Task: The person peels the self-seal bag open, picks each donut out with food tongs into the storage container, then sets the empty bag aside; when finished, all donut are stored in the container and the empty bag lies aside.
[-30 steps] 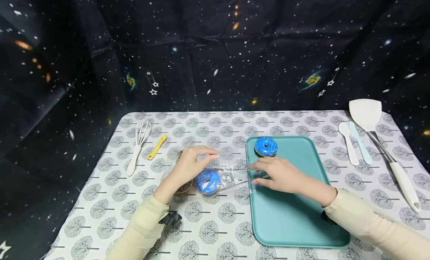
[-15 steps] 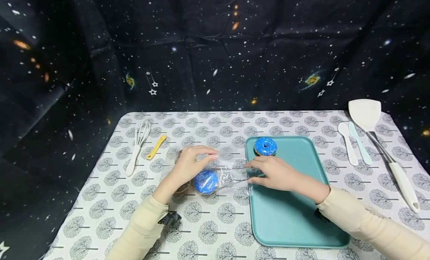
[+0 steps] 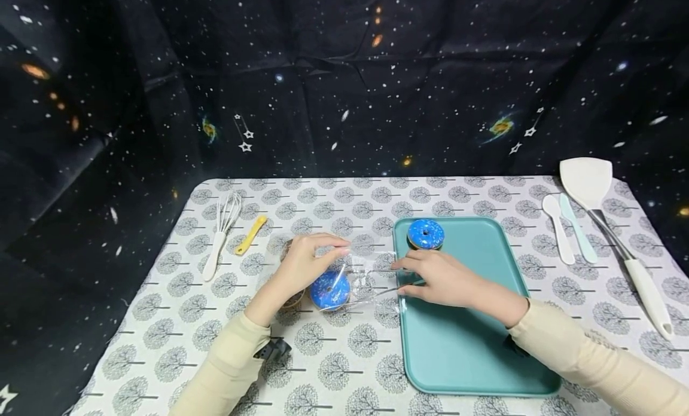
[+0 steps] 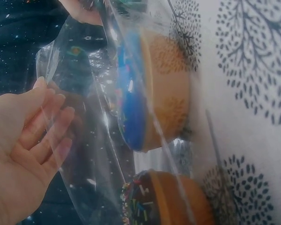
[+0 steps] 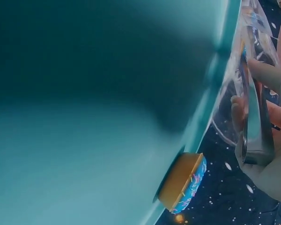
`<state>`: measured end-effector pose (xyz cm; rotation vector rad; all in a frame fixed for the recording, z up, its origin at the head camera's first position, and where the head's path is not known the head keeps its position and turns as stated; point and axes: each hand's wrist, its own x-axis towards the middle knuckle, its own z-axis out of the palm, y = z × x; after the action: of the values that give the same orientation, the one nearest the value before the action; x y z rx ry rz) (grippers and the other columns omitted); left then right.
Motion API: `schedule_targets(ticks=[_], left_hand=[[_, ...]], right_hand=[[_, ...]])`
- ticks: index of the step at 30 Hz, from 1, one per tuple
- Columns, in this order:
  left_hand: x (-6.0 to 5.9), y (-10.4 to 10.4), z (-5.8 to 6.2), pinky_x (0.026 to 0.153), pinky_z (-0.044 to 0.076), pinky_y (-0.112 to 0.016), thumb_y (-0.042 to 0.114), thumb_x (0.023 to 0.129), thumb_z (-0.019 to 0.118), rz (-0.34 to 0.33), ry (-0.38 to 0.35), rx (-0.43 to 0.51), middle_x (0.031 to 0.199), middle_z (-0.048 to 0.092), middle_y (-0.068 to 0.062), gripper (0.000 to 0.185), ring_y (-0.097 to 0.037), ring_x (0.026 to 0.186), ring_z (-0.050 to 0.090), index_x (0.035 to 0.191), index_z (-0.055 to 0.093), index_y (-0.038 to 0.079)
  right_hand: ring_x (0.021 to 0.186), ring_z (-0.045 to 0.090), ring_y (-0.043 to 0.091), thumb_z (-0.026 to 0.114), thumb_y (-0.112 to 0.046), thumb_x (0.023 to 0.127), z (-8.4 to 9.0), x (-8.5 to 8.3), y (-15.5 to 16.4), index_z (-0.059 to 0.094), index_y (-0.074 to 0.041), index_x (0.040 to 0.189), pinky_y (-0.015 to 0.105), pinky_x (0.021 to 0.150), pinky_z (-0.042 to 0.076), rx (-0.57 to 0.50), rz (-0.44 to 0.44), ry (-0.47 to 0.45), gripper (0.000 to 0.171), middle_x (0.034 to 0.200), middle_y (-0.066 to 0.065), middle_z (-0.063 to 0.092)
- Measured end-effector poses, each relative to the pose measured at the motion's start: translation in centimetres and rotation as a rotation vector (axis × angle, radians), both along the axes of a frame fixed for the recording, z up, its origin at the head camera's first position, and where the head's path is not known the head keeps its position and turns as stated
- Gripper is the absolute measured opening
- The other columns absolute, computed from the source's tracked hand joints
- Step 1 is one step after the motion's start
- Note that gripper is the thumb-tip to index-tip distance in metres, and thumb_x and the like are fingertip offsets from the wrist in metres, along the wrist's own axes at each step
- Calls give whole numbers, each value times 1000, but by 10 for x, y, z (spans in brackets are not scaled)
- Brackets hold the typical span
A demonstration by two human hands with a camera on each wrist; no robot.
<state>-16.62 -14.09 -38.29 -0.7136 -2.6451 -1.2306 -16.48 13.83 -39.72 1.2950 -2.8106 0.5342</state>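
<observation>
My left hand (image 3: 307, 257) pinches the rim of a clear plastic bag (image 4: 84, 136) between thumb and fingertips. Inside lie a blue-iced donut (image 3: 329, 290) and a chocolate-iced donut with sprinkles (image 4: 143, 197), which my left hand partly covers in the head view. In my right hand (image 3: 444, 277) is a pair of metal tongs (image 5: 260, 147), gripped with the arms reaching left into the bag by the blue donut. Whether the tips touch that donut cannot be told. Another blue-iced donut (image 3: 425, 234) sits at the back left of the teal tray (image 3: 468, 350), beyond my right hand.
To the left lie a white whisk (image 3: 218, 242) and a yellow handle-like tool (image 3: 251, 235). On the right are a white spoon (image 3: 560, 234), a pale blue knife (image 3: 578, 231) and a large white spatula (image 3: 613, 236). A tree-print cloth (image 3: 334, 368) covers the table.
My right hand has shifted slightly left with the tongs, and the blue donut in the bag has moved a little left. My left hand has stayed in place.
</observation>
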Motion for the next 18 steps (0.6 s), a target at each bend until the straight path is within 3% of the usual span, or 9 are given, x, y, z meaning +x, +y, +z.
schedule_targets(ticks=[11,18], left_hand=[[0,1,-1,93,50,-28,22,85,69,1,-14,17,104,70,2,15,-13,100,65,99,73,17],[0,0,-3,94,49,-30,21,85,69,3,-19,14,104,70,2,15,-13,101,64,99,73,17]], right_hand=[[82,61,12,71,-37,81,1,-4,0,63,-12,116,25,68,53,-34,30,-18,44,100,-1,64],[75,57,8,68,-35,84,-1,-2,-3,66,-15,109,25,62,50,-53,72,36,32,96,-4,65]])
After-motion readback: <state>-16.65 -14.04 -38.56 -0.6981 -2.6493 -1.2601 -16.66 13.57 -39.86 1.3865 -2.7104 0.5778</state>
